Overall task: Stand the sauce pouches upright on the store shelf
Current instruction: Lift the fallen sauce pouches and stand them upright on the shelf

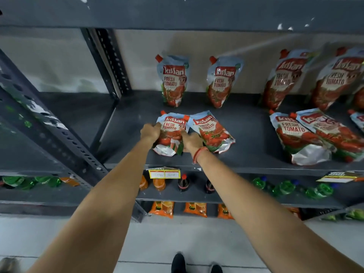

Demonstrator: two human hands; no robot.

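Red and white tomato sauce pouches sit on a dark grey shelf (250,152). Several stand upright at the back, among them one (174,79) on the left and another (221,81) beside it. Near the front, a lying pouch (171,128) is gripped on its left edge by my left hand (150,132) and on its right side by my right hand (192,141). A second lying pouch (212,132) overlaps its right edge. Two more pouches lie flat at the right (295,136), (332,134).
A perforated steel upright (110,62) bounds the shelf on the left. A yellow price tag (164,173) hangs on the front edge. Lower shelves hold drink bottles (183,183) and orange packets (162,208). My shoes (178,263) are on the floor below.
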